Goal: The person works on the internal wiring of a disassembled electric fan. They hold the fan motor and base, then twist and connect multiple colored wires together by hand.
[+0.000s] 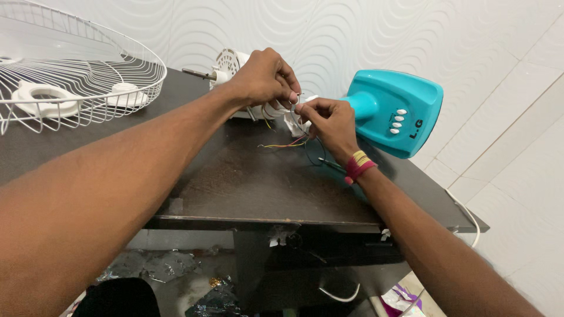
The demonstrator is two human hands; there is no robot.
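Note:
My left hand and my right hand meet over the back of a dark table. Both pinch thin coloured wires that run out of a white fan motor lying on its side. A metal shaft sticks out of the motor to the left. The fingertips hide the point where the wires join. My right wrist wears a red and yellow thread band.
A turquoise fan base with white buttons lies at the right, close to my right hand. A white wire fan guard sits at the far left. A white cable hangs off the table's right edge. Crumpled foil lies on the floor below.

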